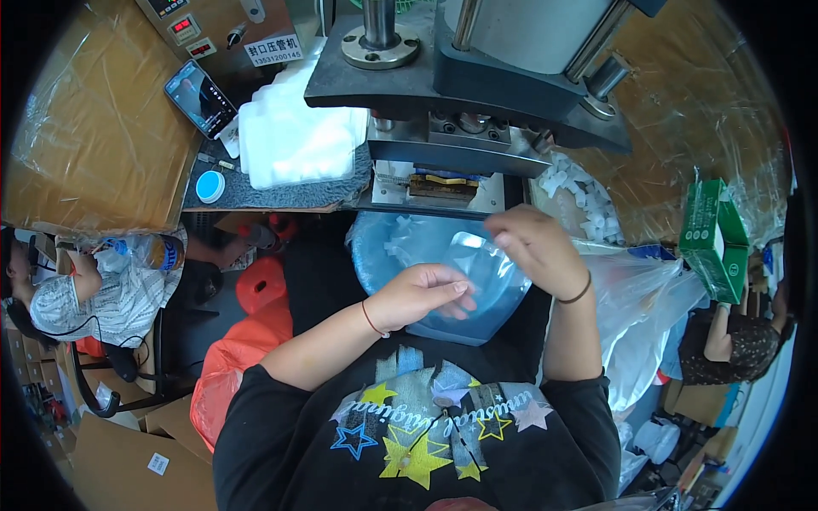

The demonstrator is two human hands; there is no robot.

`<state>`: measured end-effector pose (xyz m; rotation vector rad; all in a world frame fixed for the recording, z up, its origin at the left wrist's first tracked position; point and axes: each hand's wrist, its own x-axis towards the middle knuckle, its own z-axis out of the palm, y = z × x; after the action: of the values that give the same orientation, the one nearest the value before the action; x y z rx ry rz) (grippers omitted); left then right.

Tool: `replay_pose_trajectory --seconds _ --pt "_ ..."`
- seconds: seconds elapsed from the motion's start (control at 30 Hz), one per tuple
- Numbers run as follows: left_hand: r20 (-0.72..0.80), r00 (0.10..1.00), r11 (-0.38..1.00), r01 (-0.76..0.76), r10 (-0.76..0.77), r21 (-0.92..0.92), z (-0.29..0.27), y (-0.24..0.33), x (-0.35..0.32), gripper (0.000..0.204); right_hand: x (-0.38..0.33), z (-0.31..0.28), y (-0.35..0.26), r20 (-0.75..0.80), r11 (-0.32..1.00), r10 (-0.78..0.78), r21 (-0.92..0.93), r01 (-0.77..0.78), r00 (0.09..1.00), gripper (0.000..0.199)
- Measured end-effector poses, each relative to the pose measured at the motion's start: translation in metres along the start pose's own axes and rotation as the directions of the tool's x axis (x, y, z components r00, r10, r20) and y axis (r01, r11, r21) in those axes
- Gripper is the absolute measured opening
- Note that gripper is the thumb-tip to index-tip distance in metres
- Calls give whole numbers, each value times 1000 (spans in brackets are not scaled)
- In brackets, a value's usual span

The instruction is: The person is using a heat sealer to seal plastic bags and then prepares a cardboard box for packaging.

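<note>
On my lap stands a blue basin (463, 330) lined with clear plastic film, holding several translucent plastic pieces (400, 249). My left hand (428, 297) is over its near side, fingers curled and thumb laid close to them. The fingertips are blurred, so anything held there cannot be made out. At the basin's far right rim is my right hand (538, 248), thumb and fingers slightly apart, with nothing visible between them. Beneath the hands is a clear, shiny plastic piece (470, 242). Beyond the basin sits the lower die (443, 189) of a press machine (460, 128).
A pile of small white plastic parts (584, 196) lies right of the press. To the left are stacked white translucent trays (298, 136), a phone (200, 98) and a round blue-topped tub (210, 186). A green box (714, 240) is far right. Other people sit at both sides.
</note>
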<state>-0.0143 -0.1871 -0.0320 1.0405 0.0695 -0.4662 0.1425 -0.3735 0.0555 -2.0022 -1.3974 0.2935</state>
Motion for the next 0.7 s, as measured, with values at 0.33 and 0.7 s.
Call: replay_pose_trajectory --seconds 0.33,0.7 --pt "-176 984 999 13 -21 -45 -26 9 7 29 -18 -10 100 -440 537 342 -634 -557 830 46" --pt "-251 965 961 -137 75 -241 -56 25 28 27 -21 -5 89 -431 668 187 -603 -436 883 40"
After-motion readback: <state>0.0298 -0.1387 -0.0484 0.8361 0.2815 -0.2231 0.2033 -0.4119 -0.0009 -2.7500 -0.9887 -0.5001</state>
